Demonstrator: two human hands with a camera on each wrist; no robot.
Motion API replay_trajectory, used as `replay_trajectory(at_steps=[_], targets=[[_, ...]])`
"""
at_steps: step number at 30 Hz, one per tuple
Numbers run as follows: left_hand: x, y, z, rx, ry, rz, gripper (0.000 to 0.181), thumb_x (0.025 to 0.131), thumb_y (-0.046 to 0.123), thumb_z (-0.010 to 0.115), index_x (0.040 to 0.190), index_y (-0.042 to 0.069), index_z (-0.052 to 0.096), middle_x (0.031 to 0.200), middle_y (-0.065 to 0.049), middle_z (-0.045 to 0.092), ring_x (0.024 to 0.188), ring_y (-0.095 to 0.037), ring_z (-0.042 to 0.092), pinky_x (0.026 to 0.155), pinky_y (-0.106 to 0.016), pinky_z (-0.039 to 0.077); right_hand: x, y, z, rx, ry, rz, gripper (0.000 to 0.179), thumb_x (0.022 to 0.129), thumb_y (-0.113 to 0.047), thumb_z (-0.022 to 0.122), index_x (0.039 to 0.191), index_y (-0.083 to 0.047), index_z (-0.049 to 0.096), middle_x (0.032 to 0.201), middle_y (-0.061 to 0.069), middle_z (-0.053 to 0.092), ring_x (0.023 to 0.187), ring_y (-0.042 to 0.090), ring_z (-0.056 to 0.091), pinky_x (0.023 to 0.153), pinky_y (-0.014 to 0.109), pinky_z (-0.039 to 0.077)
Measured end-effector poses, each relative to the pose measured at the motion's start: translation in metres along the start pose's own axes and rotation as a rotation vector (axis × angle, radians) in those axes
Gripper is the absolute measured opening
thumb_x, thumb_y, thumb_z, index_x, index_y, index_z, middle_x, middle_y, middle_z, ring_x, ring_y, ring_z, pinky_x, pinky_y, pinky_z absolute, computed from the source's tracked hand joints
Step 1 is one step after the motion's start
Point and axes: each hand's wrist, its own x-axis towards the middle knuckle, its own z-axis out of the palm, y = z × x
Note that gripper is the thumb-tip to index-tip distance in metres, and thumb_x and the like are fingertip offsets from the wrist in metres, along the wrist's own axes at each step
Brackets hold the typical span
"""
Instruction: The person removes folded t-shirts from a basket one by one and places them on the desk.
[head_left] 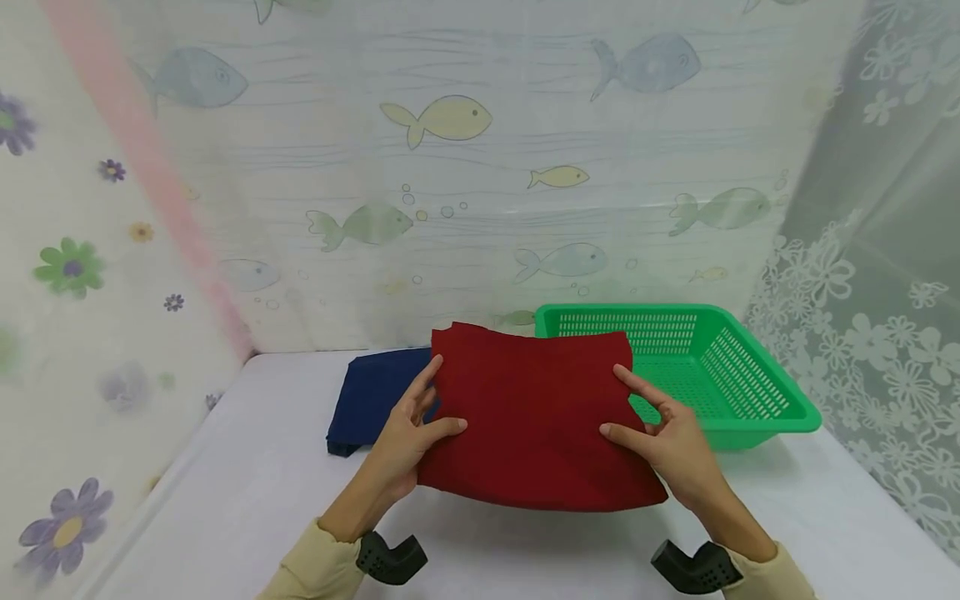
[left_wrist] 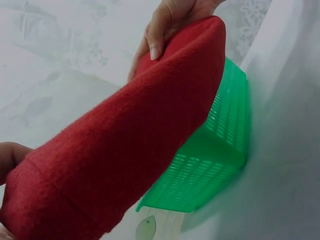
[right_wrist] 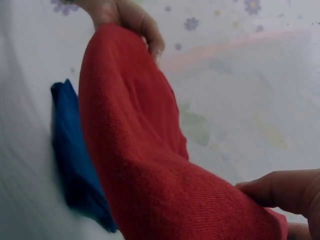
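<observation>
A folded red cloth (head_left: 536,417) is held up above the white table, spread between both hands. At its left edge the left hand (head_left: 408,433) grips it, thumb on the near face and fingers behind. The right hand (head_left: 671,437) holds the right edge the same way. In the left wrist view the cloth (left_wrist: 120,135) looks thick, with a rounded fold along its lower side. The right wrist view shows the cloth (right_wrist: 135,145) sagging between the two hands. Parts of the fingers are hidden behind the fabric.
A folded dark blue cloth (head_left: 375,400) lies on the white table (head_left: 247,475) at the left, partly behind the red one. Behind the right hand stands a green plastic basket (head_left: 780,400) with slotted walls. Fish-patterned curtain (head_left: 450,183) hangs behind the table.
</observation>
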Motion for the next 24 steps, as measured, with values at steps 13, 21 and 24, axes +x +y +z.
replay_trajectory(at_steps=[13, 21, 24], targets=[[-0.038, -0.001, -0.029, 0.023, 0.100, -0.072, 0.083, 0.083, 0.001, 0.070, 0.149, 0.039, 0.035, 0.153, -0.004, 0.029, 0.132, -0.030, 0.036, 0.091, -0.051, 0.045, -0.007, 0.014, 0.035, 0.098, -0.070, 0.045, 0.076, 0.084, -0.002, 0.073, 0.150, -0.018, 0.040, 0.137, 0.022, 0.048, 0.091, 0.028, 0.069, 0.077, 0.038, 0.055], [-0.054, -0.007, -0.048, 0.001, 0.166, -0.090, 0.083, 0.084, 0.000, 0.070, 0.149, 0.038, 0.035, 0.147, -0.004, 0.040, 0.120, -0.029, 0.052, 0.087, -0.049, 0.050, -0.006, 0.025, 0.058, 0.130, -0.137, 0.024, 0.074, 0.083, -0.001, 0.073, 0.149, -0.015, 0.041, 0.141, 0.021, 0.043, 0.091, 0.030, 0.068, 0.077, 0.037, 0.055], [-0.058, -0.010, -0.056, 0.015, 0.186, -0.102, 0.083, 0.084, 0.000, 0.069, 0.149, 0.038, 0.035, 0.148, -0.004, 0.037, 0.121, -0.029, 0.051, 0.087, -0.048, 0.050, -0.005, 0.029, 0.067, 0.117, -0.150, 0.023, 0.074, 0.083, -0.001, 0.073, 0.148, -0.015, 0.042, 0.145, 0.020, 0.039, 0.088, 0.030, 0.069, 0.077, 0.035, 0.055]])
